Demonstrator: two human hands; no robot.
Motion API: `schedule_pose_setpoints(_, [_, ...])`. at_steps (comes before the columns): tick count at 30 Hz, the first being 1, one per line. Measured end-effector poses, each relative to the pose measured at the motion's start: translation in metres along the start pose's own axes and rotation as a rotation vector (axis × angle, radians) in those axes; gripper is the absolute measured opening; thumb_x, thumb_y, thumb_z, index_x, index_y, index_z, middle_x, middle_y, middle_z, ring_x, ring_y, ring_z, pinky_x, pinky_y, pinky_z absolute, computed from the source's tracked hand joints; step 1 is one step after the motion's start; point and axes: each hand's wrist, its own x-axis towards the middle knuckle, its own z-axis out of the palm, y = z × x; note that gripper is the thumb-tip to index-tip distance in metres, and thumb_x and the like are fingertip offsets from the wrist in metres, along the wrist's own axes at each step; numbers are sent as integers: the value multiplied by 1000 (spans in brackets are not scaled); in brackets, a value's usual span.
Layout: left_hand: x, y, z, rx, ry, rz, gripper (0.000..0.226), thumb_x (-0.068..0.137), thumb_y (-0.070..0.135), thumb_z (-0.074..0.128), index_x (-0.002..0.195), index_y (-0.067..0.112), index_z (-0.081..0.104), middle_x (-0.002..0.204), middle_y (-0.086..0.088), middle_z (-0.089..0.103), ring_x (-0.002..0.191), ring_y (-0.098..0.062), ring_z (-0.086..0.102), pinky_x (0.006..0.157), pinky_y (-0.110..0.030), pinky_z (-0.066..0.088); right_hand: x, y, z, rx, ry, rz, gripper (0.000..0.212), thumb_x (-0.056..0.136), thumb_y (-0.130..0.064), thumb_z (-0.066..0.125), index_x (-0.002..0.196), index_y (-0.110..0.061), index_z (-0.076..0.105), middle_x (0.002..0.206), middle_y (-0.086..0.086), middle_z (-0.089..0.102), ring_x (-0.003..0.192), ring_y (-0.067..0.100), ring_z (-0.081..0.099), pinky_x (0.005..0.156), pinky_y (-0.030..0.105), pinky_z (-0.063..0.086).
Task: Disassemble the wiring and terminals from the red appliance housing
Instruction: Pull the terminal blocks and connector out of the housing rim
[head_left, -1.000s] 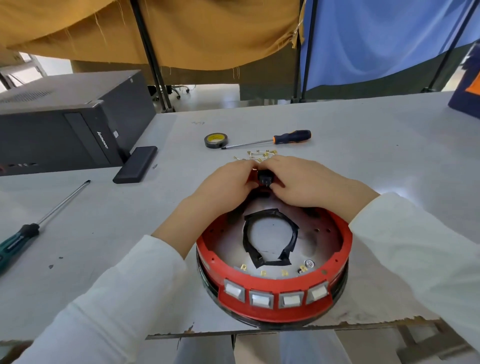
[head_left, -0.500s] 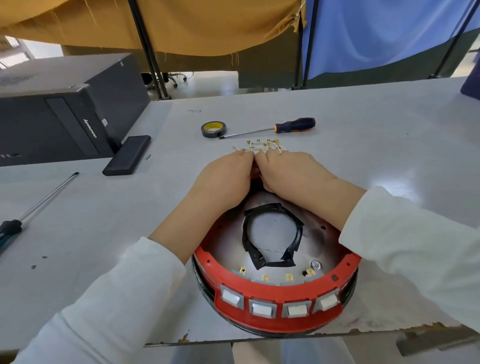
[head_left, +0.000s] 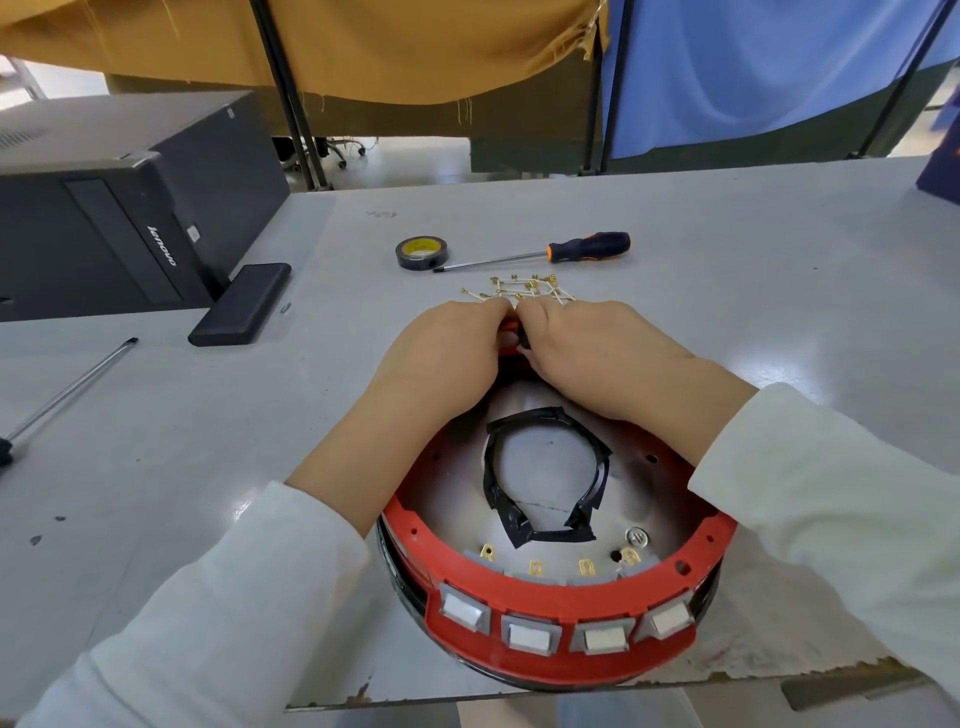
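Head view: left hand (head_left: 447, 353) and right hand (head_left: 587, 353), fingers curled, knuckles together, gripping far rim of red housing (head_left: 561, 670).

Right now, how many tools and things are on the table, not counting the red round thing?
Screwdrivers: 2
Tape rolls: 1
Computer towers: 1
Black flat boxes: 1
Piles of wires with gold terminals: 1
Total: 6
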Motion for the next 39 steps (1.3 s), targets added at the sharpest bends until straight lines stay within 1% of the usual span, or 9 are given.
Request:
schedule_pose_setpoints(4, [1, -1, 0, -8, -4, 8, 23, 96, 19, 42, 114, 19, 56, 106, -9, 66, 96, -30, 58, 79, -39, 46, -1, 2, -4, 185, -17, 84, 29, 99, -33, 40, 118, -11, 41, 117, 8, 54, 98, 29, 57, 62, 36, 35])
schedule_pose_setpoints(8, [0, 0, 1, -15, 2, 43, 27, 96, 17, 42, 119, 24, 54, 108, -6, 66, 96, -28, 59, 79, -40, 47, -8, 10, -6, 209, -49, 28, 27, 99, -25, 40, 122, -11, 41, 120, 9, 48, 101, 27, 52, 72, 42, 46])
schedule_pose_setpoints(10, [0, -1, 2, -18, 6, 45, 28, 95, 17, 42, 119, 26, 53, 109, -5, 66, 97, -28, 59, 80, -41, 48, -10, 11, -4, 194, -55, 5, 27, 101, -28, 35, 122, -12, 40, 119, 9, 49, 97, 27, 54, 67, 40, 44])
schedule_pose_setpoints(13, [0, -1, 2, -17, 14, 52, 27, 94, 15, 41, 116, 26, 53, 107, -6, 66, 94, -28, 59, 74, -37, 46, -7, 6, -2, 113, -25, 22, 22, 100, -24, 34, 117, -11, 42, 113, 9, 51, 88, 26, 55, 57, 36, 33])
schedule_pose_setpoints(16, [0, -2, 3, -20, 17, 53, 29, 92, 12, 40, 114, 26, 53, 107, -5, 66, 94, -29, 58, 71, -35, 43, -5, 0, -1, 40, -15, 62, 26, 98, -20, 34, 119, -8, 44, 112, 10, 52, 89, 30, 58, 54, 37, 28])
schedule_pose_setpoints(22, [0, -3, 4, -19, 11, 44, 25, 93, 13, 40, 110, 26, 53, 104, -5, 66, 91, -28, 58, 69, -34, 42, -5, -3, -2, -54, -19, 53, 30, 98, -18, 29, 125, -8, 38, 111, 10, 53, 89, 31, 59, 52, 35, 28])
schedule_pose_setpoints(34, [2, -4, 5, -56, 14, 50, 30, 93, 12, 42, 115, 29, 53, 107, -3, 66, 93, -26, 59, 68, -31, 39, -6, -3, -2, -64, -23, 60, 27, 99, -19, 31, 120, -8, 41, 110, 9, 55, 87, 31, 60, 52, 35, 28])
schedule_pose_setpoints(36, [3, -5, 6, -55, 15, 41, 28, 94, 14, 43, 116, 27, 53, 107, -4, 66, 95, -27, 58, 69, -32, 40, -6, 0, -3, -12, -10, 69, 28, 97, -23, 34, 120, -10, 43, 111, 7, 56, 87, 29, 60, 54, 35, 31])
schedule_pose_setpoints(39, [4, -4, 6, -31, -7, 19, 23, 95, 19, 44, 116, 24, 53, 108, -5, 66, 96, -27, 58, 73, -34, 42, -7, 6, -6, 145, -5, 59, 33, 96, -37, 40, 117, -12, 43, 112, 5, 55, 88, 27, 59, 58, 35, 35])
